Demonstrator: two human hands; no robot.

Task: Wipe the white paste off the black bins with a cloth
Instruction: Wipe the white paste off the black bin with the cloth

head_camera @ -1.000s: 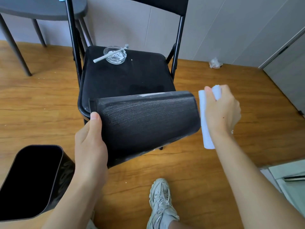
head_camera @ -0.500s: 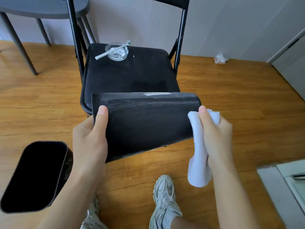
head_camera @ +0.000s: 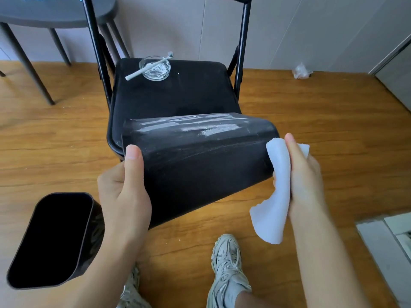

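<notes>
Bins are what we see first: one bin (head_camera: 200, 165) lies on its side in the air in front of a chair (head_camera: 173, 96), its far edge over the front of the seat, and white paste (head_camera: 209, 127) streaks its upper face in long smears. We see the left hand (head_camera: 124, 196) gripping the bin's left end, thumb laid flat along the near face and the other fingers hidden behind it. The right hand (head_camera: 304, 174) holds a white cloth (head_camera: 275, 192) at the bin's right end; its fingers are curled round the cloth, whose top is bunched against the bin's corner while the rest hangs loose below. A second bin (head_camera: 55, 238) stands on the wooden floor (head_camera: 311, 121) at lower left, mouth open toward us, just beside the left forearm.

On the chair seat sits a glass dish (head_camera: 155, 68) with a toothbrush (head_camera: 148, 66) laid across it. A grey table (head_camera: 51, 12) stands at upper left, near the wall. A crumpled scrap (head_camera: 301, 71) lies on the floor by the wall at right. Two shoes show at the bottom edge, the right shoe (head_camera: 229, 270) plainer than the other.
</notes>
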